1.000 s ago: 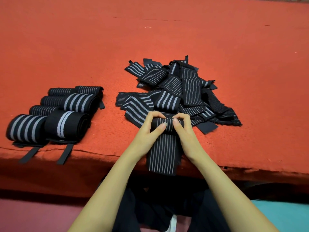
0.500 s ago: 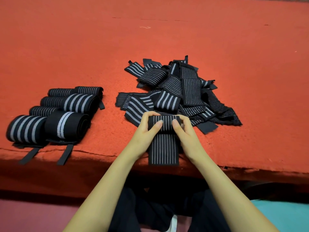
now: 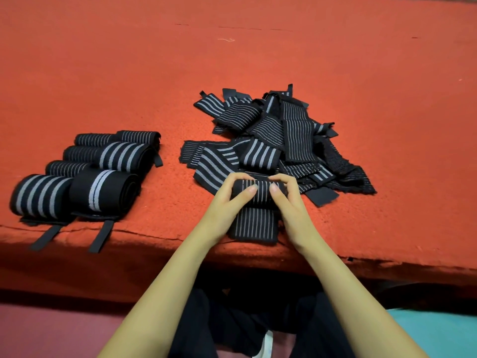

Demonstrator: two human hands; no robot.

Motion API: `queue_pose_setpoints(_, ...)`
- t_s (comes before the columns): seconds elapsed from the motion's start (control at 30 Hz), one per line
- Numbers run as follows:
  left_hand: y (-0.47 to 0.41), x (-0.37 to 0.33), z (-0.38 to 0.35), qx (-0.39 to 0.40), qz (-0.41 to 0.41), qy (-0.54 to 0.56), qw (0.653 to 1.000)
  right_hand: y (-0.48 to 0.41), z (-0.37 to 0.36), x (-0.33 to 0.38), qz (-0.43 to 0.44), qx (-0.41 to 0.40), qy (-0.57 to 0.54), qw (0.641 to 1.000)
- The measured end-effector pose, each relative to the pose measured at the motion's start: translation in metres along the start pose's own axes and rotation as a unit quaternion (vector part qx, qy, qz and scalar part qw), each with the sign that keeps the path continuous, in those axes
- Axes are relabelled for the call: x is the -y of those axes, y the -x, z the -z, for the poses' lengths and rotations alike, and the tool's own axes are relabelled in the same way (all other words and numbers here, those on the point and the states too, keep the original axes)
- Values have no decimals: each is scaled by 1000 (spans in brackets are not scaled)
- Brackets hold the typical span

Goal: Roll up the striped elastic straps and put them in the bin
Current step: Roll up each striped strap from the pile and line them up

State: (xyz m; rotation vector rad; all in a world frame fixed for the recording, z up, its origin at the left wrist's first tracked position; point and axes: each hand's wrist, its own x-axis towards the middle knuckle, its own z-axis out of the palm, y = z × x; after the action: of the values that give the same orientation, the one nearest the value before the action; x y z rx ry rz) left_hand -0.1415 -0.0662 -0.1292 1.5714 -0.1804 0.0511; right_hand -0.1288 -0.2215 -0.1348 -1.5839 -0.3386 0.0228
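Black elastic strap with thin white stripes (image 3: 254, 224) lies at the near edge of the red felt-covered table (image 3: 374, 86). It is partly rolled, with the roll at the far end and the flat tail pointing toward the person. Left hand (image 3: 225, 201) and right hand (image 3: 290, 204) both grip the roll, fingers curled over the top, thumbs on the near side. Cluster of finished black striped rolls (image 3: 85, 171) sits well to the left. Loose heap of unrolled black striped straps (image 3: 284, 140) starts just behind the hands.
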Motion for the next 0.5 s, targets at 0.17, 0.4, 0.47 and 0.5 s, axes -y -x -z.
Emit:
queue_pose_setpoints(0.17, 2, 0, 3, 6, -17, 8, 1000, -2, 0, -3, -33, -8, -12, 999)
queue_pose_setpoints(0.4, -4, 5, -3, -56, 14, -75, 995, 6, -2, 0, 32, -7, 70, 997)
queue_pose_setpoints(0.47, -2, 4, -3, -55, -5, -75, 996, 4, -1, 0, 11, -5, 58, 998)
queue_pose_setpoints(0.5, -1, 3, -3, -50, -19, -70, 996, 3, -1, 0, -1, -6, 49, 999)
